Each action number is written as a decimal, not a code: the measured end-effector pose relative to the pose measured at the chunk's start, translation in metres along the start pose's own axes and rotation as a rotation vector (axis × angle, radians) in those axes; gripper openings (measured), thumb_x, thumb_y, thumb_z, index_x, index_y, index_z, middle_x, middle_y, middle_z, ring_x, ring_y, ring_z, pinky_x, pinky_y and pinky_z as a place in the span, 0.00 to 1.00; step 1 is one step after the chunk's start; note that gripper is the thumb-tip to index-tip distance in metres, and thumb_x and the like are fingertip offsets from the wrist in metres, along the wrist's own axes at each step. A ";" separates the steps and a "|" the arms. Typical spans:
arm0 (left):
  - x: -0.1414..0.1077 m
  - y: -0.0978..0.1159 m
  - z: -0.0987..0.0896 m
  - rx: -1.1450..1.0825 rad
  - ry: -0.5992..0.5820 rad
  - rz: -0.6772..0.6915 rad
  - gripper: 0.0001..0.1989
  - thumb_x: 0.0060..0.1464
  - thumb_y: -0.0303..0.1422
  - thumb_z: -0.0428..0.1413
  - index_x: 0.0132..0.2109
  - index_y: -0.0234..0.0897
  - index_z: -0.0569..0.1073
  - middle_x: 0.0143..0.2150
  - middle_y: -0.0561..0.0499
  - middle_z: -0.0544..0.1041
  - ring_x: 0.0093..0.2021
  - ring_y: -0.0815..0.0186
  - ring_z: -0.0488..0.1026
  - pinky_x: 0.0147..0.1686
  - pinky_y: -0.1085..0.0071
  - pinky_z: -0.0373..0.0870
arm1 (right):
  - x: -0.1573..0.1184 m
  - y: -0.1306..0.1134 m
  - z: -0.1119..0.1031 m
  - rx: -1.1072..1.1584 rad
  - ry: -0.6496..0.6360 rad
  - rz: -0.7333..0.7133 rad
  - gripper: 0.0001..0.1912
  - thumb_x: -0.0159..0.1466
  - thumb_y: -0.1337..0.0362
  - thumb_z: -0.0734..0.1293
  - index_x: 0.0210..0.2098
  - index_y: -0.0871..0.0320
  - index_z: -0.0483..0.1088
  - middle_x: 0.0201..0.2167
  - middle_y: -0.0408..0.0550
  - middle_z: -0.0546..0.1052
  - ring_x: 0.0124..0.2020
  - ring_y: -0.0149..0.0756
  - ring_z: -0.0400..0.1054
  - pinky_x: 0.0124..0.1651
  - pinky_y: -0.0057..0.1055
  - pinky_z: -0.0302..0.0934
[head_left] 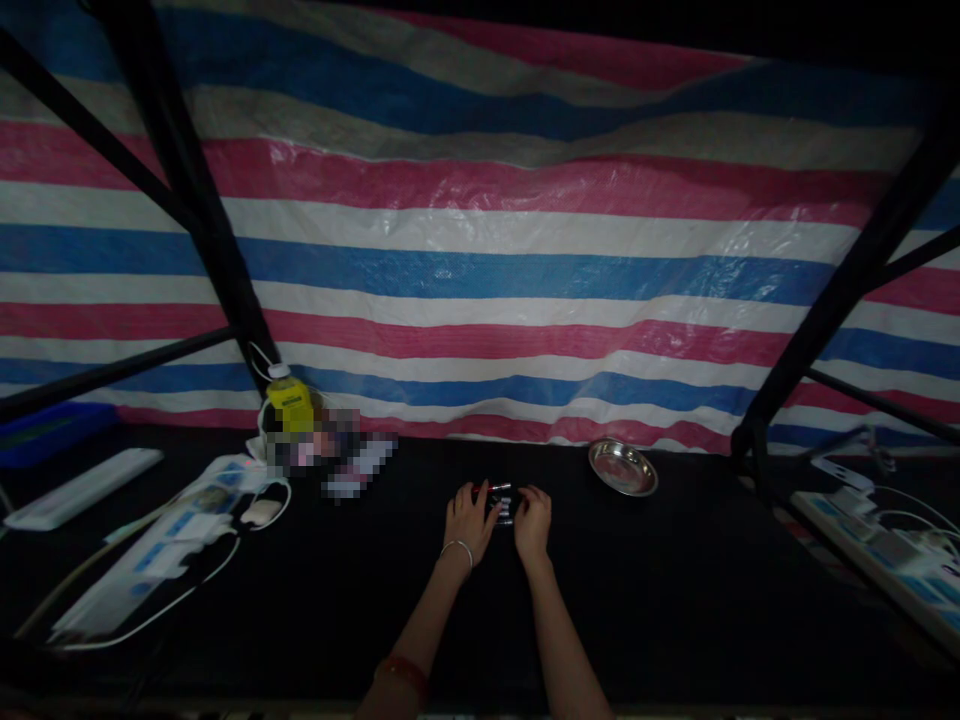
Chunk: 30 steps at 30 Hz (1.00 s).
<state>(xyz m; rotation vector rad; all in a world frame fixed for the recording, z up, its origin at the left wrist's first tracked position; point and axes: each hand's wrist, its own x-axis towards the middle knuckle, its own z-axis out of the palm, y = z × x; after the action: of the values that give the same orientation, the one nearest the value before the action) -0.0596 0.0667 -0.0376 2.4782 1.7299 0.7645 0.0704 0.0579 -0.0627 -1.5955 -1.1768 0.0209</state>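
My left hand (469, 522) lies on the black tabletop with its fingers spread, over several small slim items. One is a red stick (484, 488) with a silvery end, under the fingertips. Close to the thumb are a short whitish-silver piece (505, 507) and a thin dark stick with a shiny end (505, 522). What these items are is too small and dim to tell. Just right of them rests my right hand (533, 522), fingers loosely bent and apart, with nothing visible in it. A bracelet circles my left wrist.
A shallow round metal dish (622, 468) stands to the right. At left are a power strip (161, 550) with plugs and cables, a yellow bottle (291, 402) and blurred-out items. Another power strip (885, 550) lies far right. Black frame posts and a striped tarp (487, 270) bound the table.
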 end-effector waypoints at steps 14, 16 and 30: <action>0.014 -0.002 0.002 0.014 -0.089 0.014 0.23 0.60 0.42 0.41 0.55 0.34 0.64 0.57 0.39 0.64 0.58 0.56 0.60 0.55 0.59 0.57 | 0.003 -0.028 -0.014 -0.454 -0.262 0.145 0.18 0.63 0.67 0.56 0.49 0.57 0.70 0.53 0.56 0.67 0.55 0.45 0.57 0.52 0.37 0.52; 0.013 -0.003 0.003 -0.008 -0.086 0.011 0.22 0.61 0.41 0.41 0.56 0.34 0.64 0.57 0.39 0.63 0.58 0.56 0.60 0.55 0.60 0.57 | 0.004 -0.029 -0.015 -0.463 -0.268 0.144 0.18 0.63 0.67 0.56 0.49 0.57 0.70 0.54 0.57 0.66 0.55 0.46 0.57 0.52 0.37 0.51; 0.012 -0.003 0.001 -0.025 -0.062 0.018 0.22 0.59 0.40 0.44 0.57 0.37 0.64 0.57 0.41 0.64 0.57 0.56 0.60 0.53 0.60 0.59 | 0.003 -0.031 -0.014 -0.482 -0.278 0.118 0.19 0.62 0.64 0.58 0.51 0.60 0.67 0.54 0.59 0.65 0.56 0.47 0.56 0.53 0.39 0.49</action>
<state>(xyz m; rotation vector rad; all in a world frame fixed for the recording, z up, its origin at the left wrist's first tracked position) -0.0587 0.0790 -0.0351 2.4775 1.6694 0.6980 0.0594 0.0465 -0.0327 -2.1384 -1.3680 0.0386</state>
